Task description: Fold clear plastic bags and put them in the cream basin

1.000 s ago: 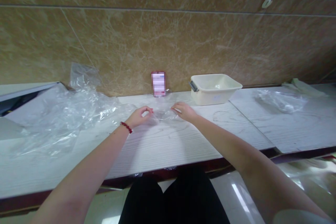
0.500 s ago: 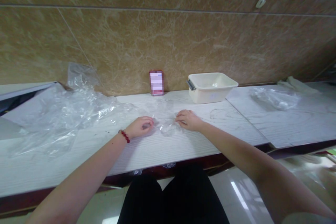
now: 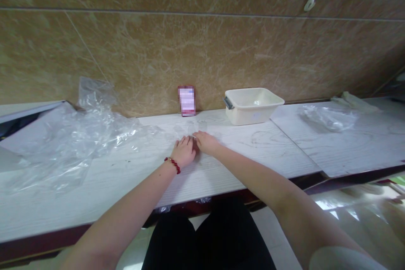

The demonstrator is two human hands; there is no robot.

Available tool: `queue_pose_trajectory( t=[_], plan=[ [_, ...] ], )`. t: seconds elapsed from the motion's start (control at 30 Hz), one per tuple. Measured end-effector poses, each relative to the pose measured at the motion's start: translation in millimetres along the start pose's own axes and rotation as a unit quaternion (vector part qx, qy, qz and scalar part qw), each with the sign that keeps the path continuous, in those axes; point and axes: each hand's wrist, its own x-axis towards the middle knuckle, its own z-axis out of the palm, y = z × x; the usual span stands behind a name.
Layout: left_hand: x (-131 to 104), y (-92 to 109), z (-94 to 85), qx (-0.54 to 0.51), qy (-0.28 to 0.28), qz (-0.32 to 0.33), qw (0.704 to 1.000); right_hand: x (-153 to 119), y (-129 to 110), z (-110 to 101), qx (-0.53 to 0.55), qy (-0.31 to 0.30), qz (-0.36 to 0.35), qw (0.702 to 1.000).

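Observation:
My left hand (image 3: 184, 152), with a red bead bracelet (image 3: 172, 165) at the wrist, rests over the table with its fingers bent forward. Close against it on the right is my right hand (image 3: 205, 142), its fingers curled in towards the left one. Between and under the fingers is a small clear plastic bag, mostly covered by the hands. Just beyond the fingertips lies more thin clear plastic (image 3: 196, 126), flat on the white wood-grain table (image 3: 240, 164) and hard to make out.
A large heap of clear plastic bags (image 3: 95, 130) spreads over the left side, beside an open white box (image 3: 38, 114). A phone (image 3: 187, 101) leans on the wall. Right of it stands a cream plastic bin (image 3: 249, 114). Farther right lie another clear bag (image 3: 330, 118) and a pale cloth (image 3: 356, 102).
My hands have come together: the left moved right, the right moved left and slightly away from me. The plastic seen stretched between them is now largely hidden.

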Motion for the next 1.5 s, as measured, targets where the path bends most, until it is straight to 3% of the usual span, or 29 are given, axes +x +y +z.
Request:
queue_pose_trajectory(
  t=[0.07,0.17,0.53,0.67,0.73,0.8,0.9,1.0,1.1,1.27,1.5],
  plan=[
    [0.0,3.3,9.8,0.021,-0.015,-0.029,0.999,-1.5,-3.3,10.4,-0.028,-0.023,0.013,0.999],
    [0.2,-6.9,14.5,0.03,-0.032,-0.032,0.999,-7.0,-0.4,16.3,-0.045,-0.026,0.038,0.998],
    [7.6,-61.6,3.9,0.031,-0.067,-0.033,0.997,-6.8,37.1,6.8,-0.088,-0.065,0.132,0.985],
    [17.4,-73.8,1.7,0.026,-0.058,-0.078,0.995,-0.8,42.9,1.6,-0.078,-0.072,0.186,0.977],
    [23.2,-69.9,-0.8,0.022,-0.039,-0.093,0.995,4.8,40.7,-1.0,-0.074,-0.061,0.21,0.973],
    [27.8,-57.1,-3.6,0.019,-0.01,-0.087,0.996,13.2,35.5,-2.0,-0.075,-0.031,0.189,0.979],
    [28.9,-26.6,-4.5,0.014,0.004,-0.065,0.998,29.3,25.8,0.9,-0.062,-0.008,0.057,0.996],
    [19.9,3.1,1.1,0.014,-0.048,-0.069,0.996,44.2,20.3,7.2,-0.036,-0.054,-0.073,0.995],
    [2.8,19.7,9.4,0.016,-0.043,-0.054,0.997,53.0,23.1,11.9,-0.028,-0.101,-0.121,0.987],
    [-24.9,20.9,14.1,0.022,-0.01,-0.029,0.999,59.9,35.9,12.4,-0.044,-0.11,-0.11,0.987],
    [-44.0,11.3,6.8,0.013,-0.02,-0.009,1.0,68.3,39.6,13.0,-0.051,-0.109,-0.003,0.993]
  ],
)
